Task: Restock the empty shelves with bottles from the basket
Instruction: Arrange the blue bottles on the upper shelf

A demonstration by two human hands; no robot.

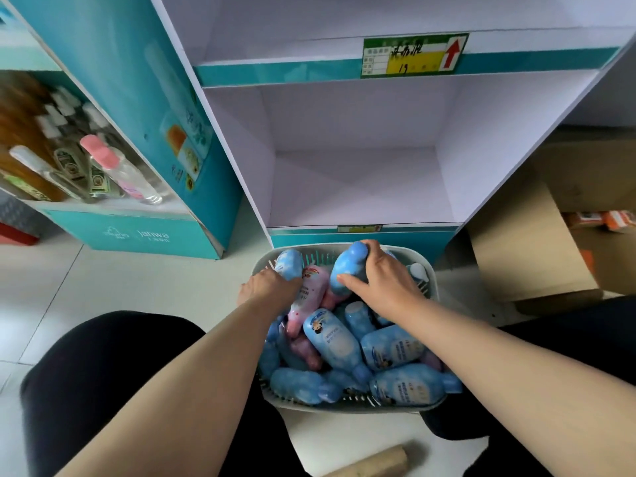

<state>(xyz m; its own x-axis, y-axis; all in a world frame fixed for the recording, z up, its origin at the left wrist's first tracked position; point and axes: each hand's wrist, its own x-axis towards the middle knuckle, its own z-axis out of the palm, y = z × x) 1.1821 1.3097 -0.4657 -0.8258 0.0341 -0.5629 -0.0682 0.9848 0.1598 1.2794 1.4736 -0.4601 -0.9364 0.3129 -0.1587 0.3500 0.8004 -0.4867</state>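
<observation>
I see soft, even daylight, bright on the white shelves (354, 160) and pale floor (103, 287). Shadows are faint. The wide lens bends the shelf edges outward. Bottles (103, 166) far left look smeared; glare streaks the teal panel (165, 98).

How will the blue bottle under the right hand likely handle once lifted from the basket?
The blue bottle looks like rigid plastic, so probably stiff. Its glossy, rounded body may be a bit slippery in the right hand. Laid down it would likely roll; neighbours in the basket may shift.
</observation>
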